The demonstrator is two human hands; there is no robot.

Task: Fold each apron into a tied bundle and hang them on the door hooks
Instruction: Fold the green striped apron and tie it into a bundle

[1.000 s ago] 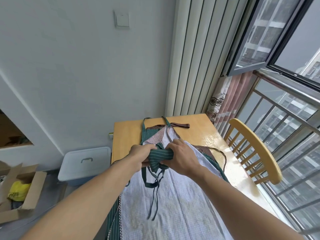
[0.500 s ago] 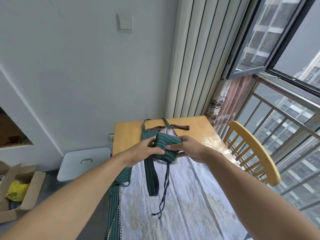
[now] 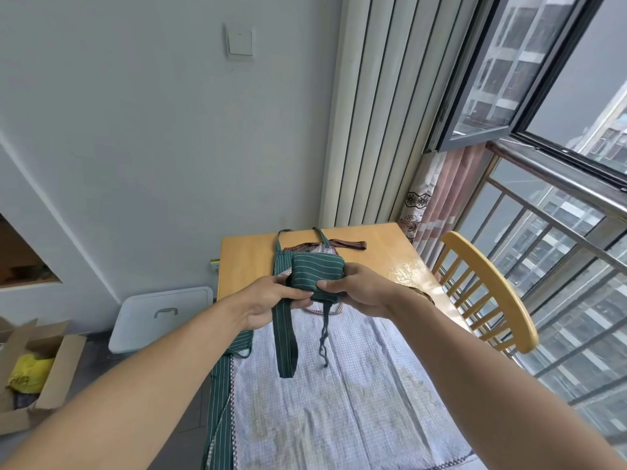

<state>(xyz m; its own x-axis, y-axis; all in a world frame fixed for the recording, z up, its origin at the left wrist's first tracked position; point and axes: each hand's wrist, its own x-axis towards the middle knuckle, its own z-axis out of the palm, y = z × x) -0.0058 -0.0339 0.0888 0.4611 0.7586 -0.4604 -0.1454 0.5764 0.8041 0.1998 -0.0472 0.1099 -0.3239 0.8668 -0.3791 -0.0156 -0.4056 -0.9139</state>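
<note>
The bench (image 3: 252, 259) stands against the wall with a pale checked apron (image 3: 339, 395) spread along it, a striped one (image 3: 220, 385) trailing off its left edge, and a further apron (image 3: 307, 248) at its far end; these look to be waiting their turn, laid flat so each can be folded in place. A chair (image 3: 488, 286) stands to the right of the bench, and a lidded bin (image 3: 159, 317) and a cardboard box (image 3: 40, 368) sit on the floor to its left. Above the middle of the bench both hands hold a folded green bundle (image 3: 317, 274) clear of the cloth below, probably so its ties can hang free for wrapping. The left hand (image 3: 268, 300) grips the bundle's left edge, thumb on top and fingers curled beneath, and the right hand (image 3: 359, 288) pinches its right side the same way, so the bundle lies between the two grips and touches both. A wide strap (image 3: 285, 340) drops from under the left thumb, and a thin cord (image 3: 324, 334) hangs from the bundle's near edge just beside the right thumb. The bundle seems folded but not yet tied, and no door hooks are in view.
</note>
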